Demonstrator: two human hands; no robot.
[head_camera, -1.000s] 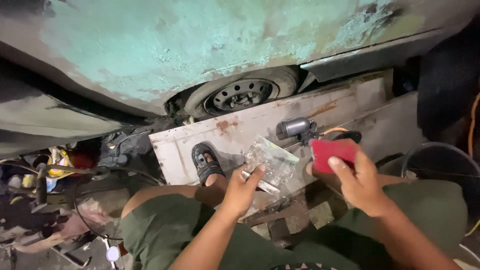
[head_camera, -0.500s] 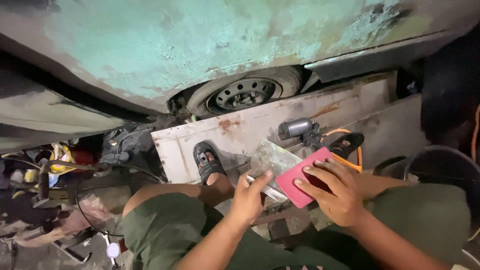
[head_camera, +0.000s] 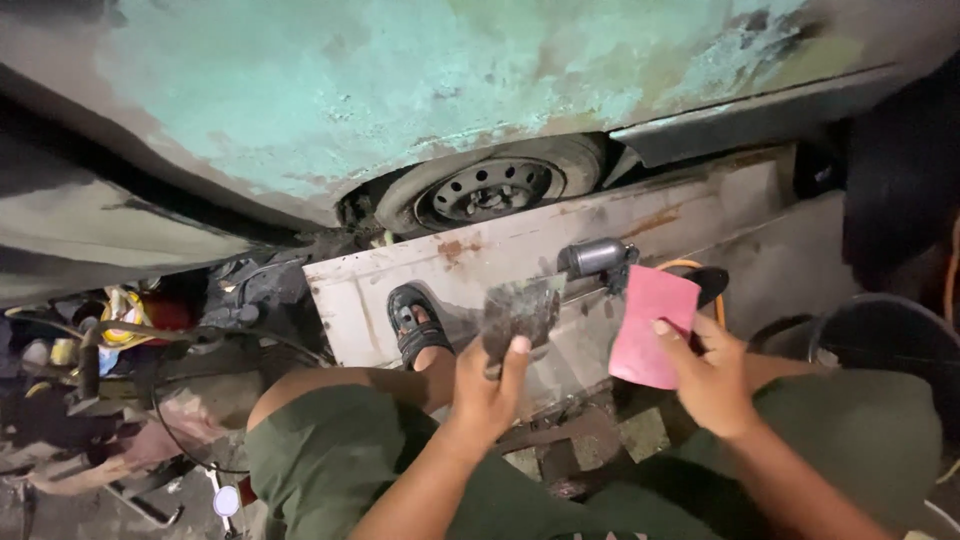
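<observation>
Head view, looking down over a seated person's green-trousered knees: the left hand (head_camera: 487, 385) is raised with its fingers curled and thumb pressed up against a dark, grimy, roughly square sheet of worn abrasive paper (head_camera: 520, 312), holding it upright by its lower edge. The right hand (head_camera: 712, 375) pinches a clean pink rectangular sheet (head_camera: 653, 325) by its lower right corner, thumb in front, fingers closed behind it, the sheet tilted a little. The two sheets hang near one another, apart, in front of a long rust-stained white metal panel (head_camera: 470, 262) lying on its side. A foot in a black sandal (head_camera: 415, 322) rests against that panel, just left of the dark sheet. A grey cylindrical power tool (head_camera: 597, 257) lies behind the sheets, with an orange cable (head_camera: 688, 265) looping past the pink one. Above everything is a weathered green vehicle body (head_camera: 400, 90) and a wheel with a steel rim (head_camera: 490, 190). Cluttered tools and rags (head_camera: 110, 340) sit at the left.
</observation>
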